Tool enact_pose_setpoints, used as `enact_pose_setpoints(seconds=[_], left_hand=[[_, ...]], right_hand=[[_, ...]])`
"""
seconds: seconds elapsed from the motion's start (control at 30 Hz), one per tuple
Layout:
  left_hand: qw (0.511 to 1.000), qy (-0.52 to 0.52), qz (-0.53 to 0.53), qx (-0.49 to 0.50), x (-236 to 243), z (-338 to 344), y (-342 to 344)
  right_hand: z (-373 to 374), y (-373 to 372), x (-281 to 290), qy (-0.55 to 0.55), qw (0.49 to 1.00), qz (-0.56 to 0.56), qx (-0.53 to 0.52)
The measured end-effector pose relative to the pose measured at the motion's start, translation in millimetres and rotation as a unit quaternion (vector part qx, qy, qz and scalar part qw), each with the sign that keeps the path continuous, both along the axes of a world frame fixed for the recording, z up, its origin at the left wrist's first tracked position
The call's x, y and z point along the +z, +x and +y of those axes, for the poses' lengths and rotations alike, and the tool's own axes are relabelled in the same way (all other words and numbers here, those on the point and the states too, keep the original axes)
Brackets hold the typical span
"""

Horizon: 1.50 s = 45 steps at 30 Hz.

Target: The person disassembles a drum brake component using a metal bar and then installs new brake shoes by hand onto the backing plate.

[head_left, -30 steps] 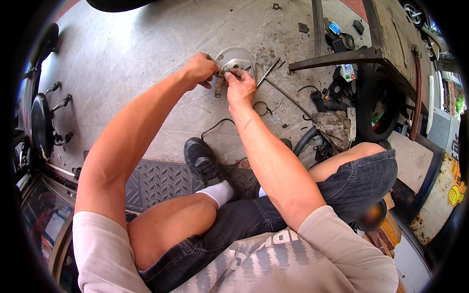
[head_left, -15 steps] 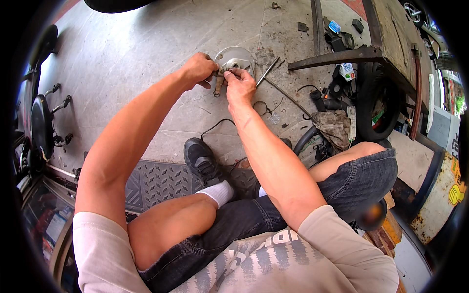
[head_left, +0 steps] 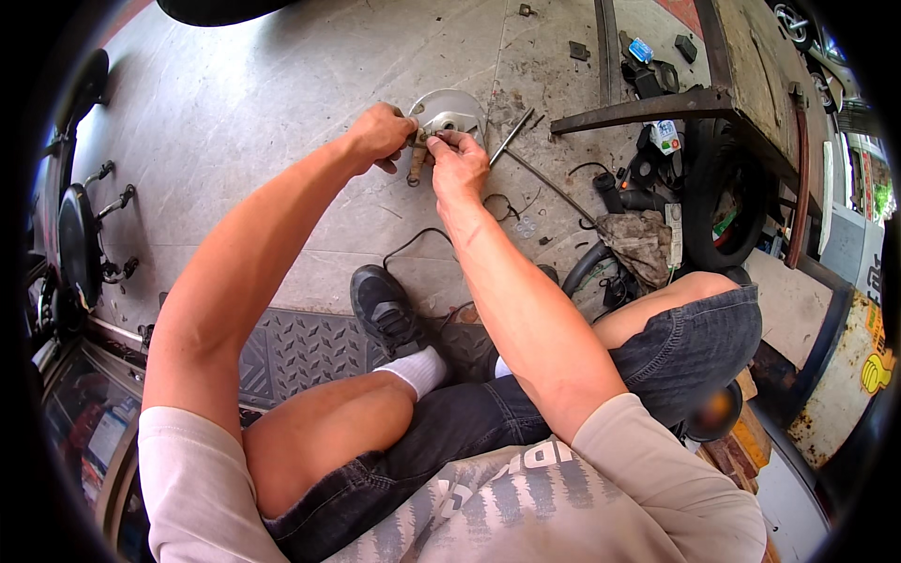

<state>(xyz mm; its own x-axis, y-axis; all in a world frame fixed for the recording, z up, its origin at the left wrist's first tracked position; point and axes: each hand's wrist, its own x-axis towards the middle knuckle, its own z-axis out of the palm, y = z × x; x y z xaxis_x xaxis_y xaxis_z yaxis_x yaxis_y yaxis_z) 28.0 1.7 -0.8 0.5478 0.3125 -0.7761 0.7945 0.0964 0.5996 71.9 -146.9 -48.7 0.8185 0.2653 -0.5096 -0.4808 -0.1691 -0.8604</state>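
Left hand (head_left: pixel 380 134) curled left of brown lever (head_left: pixel 416 169), right hand (head_left: pixel 460 169) bent at its upper end, can't tell what either pinches; round metal plate (head_left: pixel 458 105) just beyond

Silver disc (head_left: pixel 450 101) partly covered by the hands
Fingertip contact of the left hand (head_left: pixel 380 133) and right hand (head_left: pixel 460 167) is too small to be made out; a black rounded thing (head_left: pixel 223 9) is cut off above; a round object (head_left: pixel 715 415) is blurred.
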Motion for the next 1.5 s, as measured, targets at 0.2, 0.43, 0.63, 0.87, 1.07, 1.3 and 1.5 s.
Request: enact_pose_setpoints(seconds=[0.2,0.43,0.63,0.87,1.07,1.3,1.5], left_hand=[[0.999,-0.024,-0.025,0.010,-3,2,-1],[0.996,-0.011,-0.001,0.092,-8,2,-11],[0.994,0.038,0.028,0.104,-27,33,-23],[0.989,0.138,-0.001,0.060,-23,65,-10],[0.986,0.165,-0.013,0.036,-17,63,19],[0.985,0.171,-0.009,0.018,9,64,11],[0.972,0.224,-0.013,-0.065,29,36,-17]], right_hand=[[-2,2,2,0.008,1.000,0.011,0.002],[-7,7,11,-0.051,0.997,0.001,0.054],[-87,79,57,-0.288,0.828,-0.249,0.411],[-214,213,107,-0.711,0.448,-0.112,0.530],[-325,224,67,-0.705,0.436,-0.185,0.527],[-300,220,102,-0.676,0.548,-0.143,0.471],[-268,207,105,-0.687,0.491,-0.239,0.480]])
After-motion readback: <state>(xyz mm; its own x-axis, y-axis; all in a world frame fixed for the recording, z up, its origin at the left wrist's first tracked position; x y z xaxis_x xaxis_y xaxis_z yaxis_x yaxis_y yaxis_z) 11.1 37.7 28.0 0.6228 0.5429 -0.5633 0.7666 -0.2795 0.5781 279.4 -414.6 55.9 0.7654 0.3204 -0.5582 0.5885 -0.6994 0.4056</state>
